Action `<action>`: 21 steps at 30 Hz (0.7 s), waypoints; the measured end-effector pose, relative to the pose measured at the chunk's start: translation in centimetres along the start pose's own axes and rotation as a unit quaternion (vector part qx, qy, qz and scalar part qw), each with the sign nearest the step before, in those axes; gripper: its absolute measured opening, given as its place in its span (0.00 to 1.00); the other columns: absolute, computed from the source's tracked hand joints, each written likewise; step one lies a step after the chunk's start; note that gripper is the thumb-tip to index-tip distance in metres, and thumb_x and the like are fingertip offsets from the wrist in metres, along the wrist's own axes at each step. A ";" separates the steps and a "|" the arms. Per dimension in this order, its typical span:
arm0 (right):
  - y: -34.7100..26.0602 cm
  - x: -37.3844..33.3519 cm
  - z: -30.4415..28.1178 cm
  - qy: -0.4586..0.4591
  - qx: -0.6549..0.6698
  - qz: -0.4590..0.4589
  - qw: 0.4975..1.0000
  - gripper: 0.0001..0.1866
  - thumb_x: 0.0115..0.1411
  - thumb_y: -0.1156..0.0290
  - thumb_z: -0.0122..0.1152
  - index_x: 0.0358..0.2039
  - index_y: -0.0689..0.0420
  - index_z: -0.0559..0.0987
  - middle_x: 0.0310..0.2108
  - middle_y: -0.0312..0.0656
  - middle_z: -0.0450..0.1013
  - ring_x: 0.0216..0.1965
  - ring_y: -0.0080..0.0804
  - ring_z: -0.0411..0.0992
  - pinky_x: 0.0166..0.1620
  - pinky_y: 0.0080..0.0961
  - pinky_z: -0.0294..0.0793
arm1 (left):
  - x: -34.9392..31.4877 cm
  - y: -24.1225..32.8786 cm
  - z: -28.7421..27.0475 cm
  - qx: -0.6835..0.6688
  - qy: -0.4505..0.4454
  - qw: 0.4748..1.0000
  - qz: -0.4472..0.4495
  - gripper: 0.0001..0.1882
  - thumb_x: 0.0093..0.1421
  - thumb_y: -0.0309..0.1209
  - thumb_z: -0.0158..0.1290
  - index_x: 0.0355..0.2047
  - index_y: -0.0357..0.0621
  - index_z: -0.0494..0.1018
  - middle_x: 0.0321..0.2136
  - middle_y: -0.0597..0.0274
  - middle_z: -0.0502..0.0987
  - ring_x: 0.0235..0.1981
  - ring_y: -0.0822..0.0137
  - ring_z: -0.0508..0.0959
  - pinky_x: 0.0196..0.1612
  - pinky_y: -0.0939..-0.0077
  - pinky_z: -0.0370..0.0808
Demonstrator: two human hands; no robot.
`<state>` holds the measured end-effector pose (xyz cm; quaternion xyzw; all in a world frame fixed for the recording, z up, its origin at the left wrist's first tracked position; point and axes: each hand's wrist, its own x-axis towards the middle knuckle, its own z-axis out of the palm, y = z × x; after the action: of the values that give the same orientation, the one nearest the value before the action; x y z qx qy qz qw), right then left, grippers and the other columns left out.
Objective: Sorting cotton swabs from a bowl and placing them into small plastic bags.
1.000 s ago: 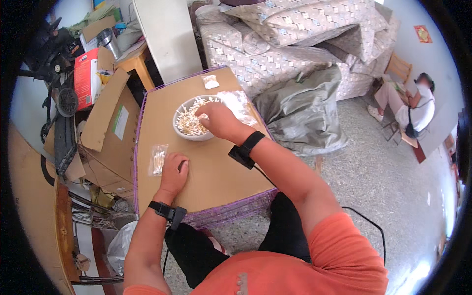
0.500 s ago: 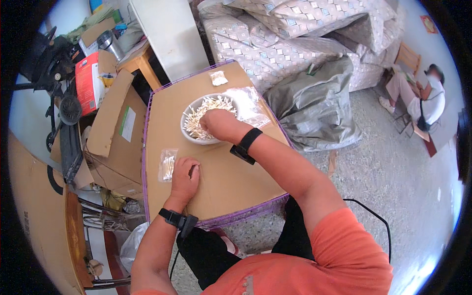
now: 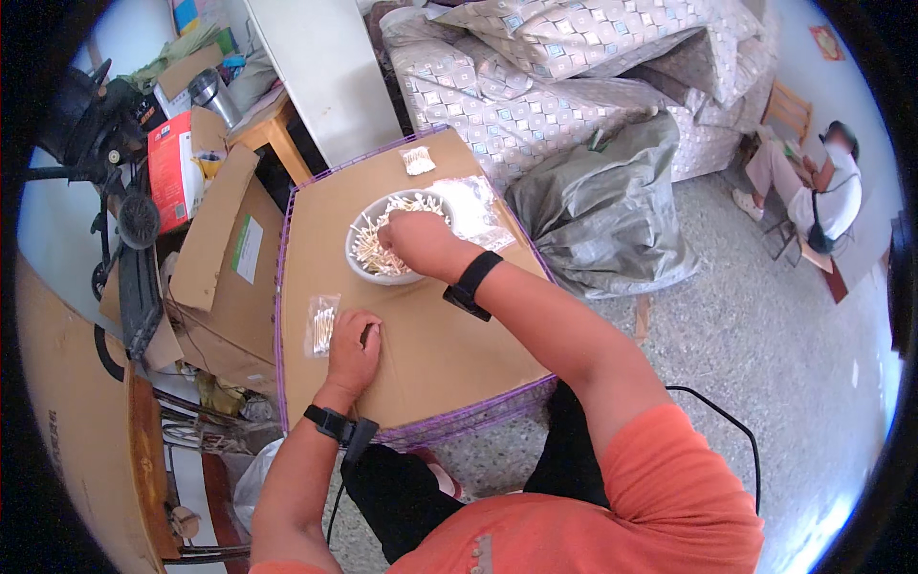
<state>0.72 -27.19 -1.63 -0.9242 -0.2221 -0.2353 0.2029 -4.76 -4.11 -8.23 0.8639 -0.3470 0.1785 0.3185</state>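
Note:
A pale round bowl (image 3: pixel 384 278) full of cotton swabs (image 3: pixel 366 247) stands on the cardboard-topped table. My right hand (image 3: pixel 426 244) reaches over its near right side, fingers closed and pointing down on the swabs; the fingertips are partly hidden. My left hand (image 3: pixel 354 352) rests on the cardboard nearer to me, its fingers curled in, and what they hold, if anything, is hidden. Just beside it lies a small clear bag of cotton swabs (image 3: pixel 323 325). Another small pack of swabs (image 3: pixel 417 161) lies at the far edge. Clear plastic bags (image 3: pixel 474 209) lie right of the bowl.
The cardboard table top (image 3: pixel 449 359) has a purple rim. Open cardboard boxes (image 3: pixel 218 239) crowd its left side. A grey sack (image 3: pixel 612 210) and a patterned covered heap (image 3: pixel 564 115) stand beyond on the right. A seated person (image 3: pixel 822 191) is far right.
The view has shifted slightly. My right hand stays at the bowl with its fingers in the swabs; my left hand remains beside the small bag, its curl slightly changed.

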 end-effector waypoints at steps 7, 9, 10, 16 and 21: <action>0.0 -2.6 -2.5 0.165 0.254 0.121 0.945 0.05 0.55 0.72 0.59 0.33 0.57 0.80 0.31 0.49 0.77 0.33 0.45 0.76 0.37 0.36 0.75 | 0.6 -0.9 -0.5 -0.102 0.018 0.980 -0.169 0.06 0.60 0.27 0.53 0.37 0.40 0.75 0.32 0.60 0.77 0.35 0.64 0.76 0.42 0.72 0.72; 0.5 -3.2 -2.5 0.192 0.301 0.126 0.925 0.05 0.57 0.73 0.61 0.33 0.59 0.79 0.29 0.44 0.77 0.30 0.35 0.76 0.34 0.29 0.75 | 2.1 -1.1 -0.5 -0.170 0.076 0.968 -0.167 0.06 0.63 0.28 0.52 0.38 0.39 0.75 0.32 0.62 0.77 0.34 0.68 0.76 0.42 0.75 0.72; 0.7 -3.4 -2.3 0.210 0.381 0.169 0.884 0.05 0.59 0.73 0.60 0.34 0.60 0.78 0.28 0.40 0.76 0.29 0.29 0.74 0.32 0.25 0.73 | 3.3 -0.9 -0.7 -0.237 0.125 0.949 -0.167 0.07 0.65 0.29 0.51 0.39 0.39 0.75 0.31 0.65 0.77 0.34 0.72 0.76 0.42 0.78 0.72; 0.0 -4.3 -1.9 0.261 0.663 0.221 0.666 0.04 0.64 0.71 0.56 0.38 0.57 0.75 0.34 0.36 0.75 0.27 0.17 0.70 0.29 0.16 0.71 | 10.3 3.8 -2.6 -0.568 0.226 0.787 -0.081 0.09 0.68 0.28 0.45 0.39 0.37 0.74 0.35 0.62 0.77 0.37 0.72 0.76 0.45 0.75 0.74; 0.5 -5.2 0.2 0.238 0.744 0.182 0.597 0.03 0.66 0.71 0.54 0.38 0.56 0.73 0.36 0.39 0.76 0.29 0.21 0.72 0.32 0.18 0.75 | 10.4 2.9 -0.7 -0.388 0.271 0.878 -0.074 0.08 0.66 0.26 0.48 0.40 0.35 0.74 0.36 0.62 0.76 0.37 0.72 0.74 0.45 0.76 0.72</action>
<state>-3.07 -29.15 -4.68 -0.3852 -0.0913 -0.1579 0.9046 0.34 -10.32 -0.96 0.6119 -0.2233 0.2324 0.7222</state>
